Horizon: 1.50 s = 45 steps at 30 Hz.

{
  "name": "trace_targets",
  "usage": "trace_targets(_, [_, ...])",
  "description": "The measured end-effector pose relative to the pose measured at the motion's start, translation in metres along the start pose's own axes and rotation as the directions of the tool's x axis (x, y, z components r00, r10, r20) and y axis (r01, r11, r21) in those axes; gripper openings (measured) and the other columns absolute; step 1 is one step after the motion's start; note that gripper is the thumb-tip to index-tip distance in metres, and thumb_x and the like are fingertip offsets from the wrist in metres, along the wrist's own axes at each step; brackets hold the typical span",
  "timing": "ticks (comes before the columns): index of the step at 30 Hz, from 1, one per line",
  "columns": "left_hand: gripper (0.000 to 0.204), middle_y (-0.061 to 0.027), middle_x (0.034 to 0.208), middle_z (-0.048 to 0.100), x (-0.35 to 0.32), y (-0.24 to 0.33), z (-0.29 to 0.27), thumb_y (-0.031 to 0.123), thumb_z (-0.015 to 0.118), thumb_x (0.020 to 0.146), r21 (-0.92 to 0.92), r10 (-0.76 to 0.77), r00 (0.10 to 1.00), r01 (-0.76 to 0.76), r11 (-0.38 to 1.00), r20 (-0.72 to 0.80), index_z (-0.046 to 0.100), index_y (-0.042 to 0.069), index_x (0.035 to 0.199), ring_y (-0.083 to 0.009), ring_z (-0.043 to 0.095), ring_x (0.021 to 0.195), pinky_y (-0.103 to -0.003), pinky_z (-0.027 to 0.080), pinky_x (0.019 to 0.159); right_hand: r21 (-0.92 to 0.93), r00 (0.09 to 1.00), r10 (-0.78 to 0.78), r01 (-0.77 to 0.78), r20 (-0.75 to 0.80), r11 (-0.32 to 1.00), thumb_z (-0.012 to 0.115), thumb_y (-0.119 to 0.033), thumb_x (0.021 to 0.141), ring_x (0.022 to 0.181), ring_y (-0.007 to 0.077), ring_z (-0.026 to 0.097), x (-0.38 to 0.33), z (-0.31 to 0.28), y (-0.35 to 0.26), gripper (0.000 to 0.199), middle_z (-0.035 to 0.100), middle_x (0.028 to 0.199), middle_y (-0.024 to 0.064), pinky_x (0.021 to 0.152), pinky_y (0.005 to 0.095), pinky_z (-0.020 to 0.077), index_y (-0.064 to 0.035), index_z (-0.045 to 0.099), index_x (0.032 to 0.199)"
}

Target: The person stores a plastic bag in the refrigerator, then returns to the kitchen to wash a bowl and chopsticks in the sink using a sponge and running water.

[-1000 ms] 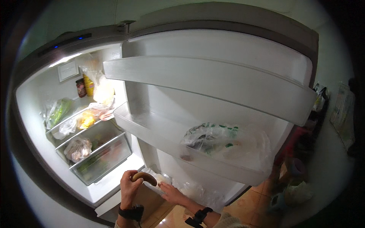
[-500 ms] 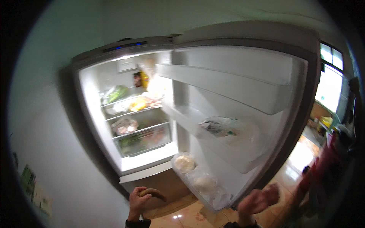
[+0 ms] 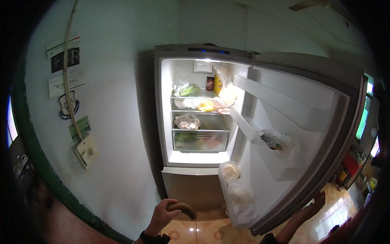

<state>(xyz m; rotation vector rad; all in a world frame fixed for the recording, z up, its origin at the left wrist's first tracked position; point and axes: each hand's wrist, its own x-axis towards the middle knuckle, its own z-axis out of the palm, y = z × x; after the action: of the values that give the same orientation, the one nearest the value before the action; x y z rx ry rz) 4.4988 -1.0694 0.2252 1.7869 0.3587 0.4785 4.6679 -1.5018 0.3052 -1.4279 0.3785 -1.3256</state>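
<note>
My left hand (image 3: 165,213), low in front of the fridge, is closed around one end of a curved, brown, sausage-shaped item (image 3: 182,209). Its exact kind does not show. The other end sticks out to the right and bends downward. My right hand (image 3: 312,208) is beside the outer lower edge of the fridge door (image 3: 302,69), its fingers stretched out and nothing visible in them. Whether it touches the door I cannot tell. The fridge (image 3: 159,105) stands wide open and lit, with bagged food (image 3: 187,121) on its shelves.
Bags of pale round food (image 3: 239,195) fill the lowest door rack, and another plastic bag (image 3: 280,142) lies in the middle one. A clear drawer (image 3: 200,141) holds produce. At left is a wall with a switch (image 3: 86,151); tiled floor (image 3: 211,232) lies below.
My view has swung left, so the fridge now appears more central and the left wall shows. My right hand has come to the door's outer edge; my left hand keeps its hold on the brown item.
</note>
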Motion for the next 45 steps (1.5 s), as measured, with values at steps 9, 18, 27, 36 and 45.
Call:
trace_targets(9, [0.039,-0.0091,0.098,0.064,-0.037,0.021,-0.053,0.014,0.076,0.075,0.063,0.001,1.000,-0.003,0.998,0.029,0.059,0.001,0.108,-0.0161,0.063,0.089,-0.027,0.051,0.079,0.053,0.978,0.014,-0.026,0.207,0.998,0.033,-0.039,0.099,0.098,0.0198,0.057,-0.131,-0.017,-0.077,0.048,0.057,0.113,0.0102,0.082,0.0331,0.0424,-0.0028,0.053,0.124])
trace_targets(18, [0.038,-0.0079,0.102,0.064,-0.078,0.034,-0.116,0.011,0.077,0.077,0.067,-0.177,0.977,0.170,0.983,0.118,0.058,0.002,0.108,-0.0131,0.062,0.092,-0.026,0.051,0.081,0.406,0.588,-0.377,0.089,0.716,0.910,0.049,-0.014,0.094,0.104,0.0211,0.051,-0.259,0.036,-0.133,0.028,0.053,0.115,0.0106,0.084,0.0332,0.0436,-0.0006,0.058,0.117])
trace_targets(27, [0.039,-0.0088,0.097,0.065,-0.114,0.008,-0.153,0.009,0.076,0.076,0.093,-0.051,0.984,0.068,0.993,-0.173,0.057,0.003,0.109,-0.0142,0.064,0.089,-0.027,0.052,0.076,0.614,0.203,-0.585,-0.131,0.785,0.779,0.054,-0.013,0.093,0.112,0.0271,0.048,-0.387,0.204,-0.142,0.030,0.048,0.121,0.0117,0.090,0.0406,0.0424,-0.0067,0.053,0.122])
trace_targets(36, [0.039,-0.0056,0.099,0.060,-0.169,0.018,-0.131,0.005,0.078,0.073,0.033,-0.016,0.800,0.045,0.998,-0.600,0.060,0.005,0.108,-0.0147,0.059,0.091,-0.028,0.049,0.079,0.675,0.165,-0.658,-0.081,0.735,0.734,0.053,-0.028,0.095,0.129,0.0321,0.036,-0.475,0.373,-0.068,0.051,0.038,0.140,0.0157,0.107,0.0476,0.0287,-0.0045,0.039,0.137])
trace_targets(45, [0.039,-0.0043,0.104,0.061,-0.257,0.014,-0.087,-0.001,0.070,0.078,-0.283,-0.268,0.506,0.048,0.958,-0.820,0.057,0.002,0.114,-0.0120,0.057,0.100,-0.027,0.047,0.087,0.488,0.008,-0.513,-0.319,0.859,0.813,0.054,-0.025,0.095,0.119,0.0279,0.047,-0.463,0.357,-0.094,0.047,0.049,0.130,0.0167,0.099,0.0396,0.0411,-0.0018,0.044,0.134])
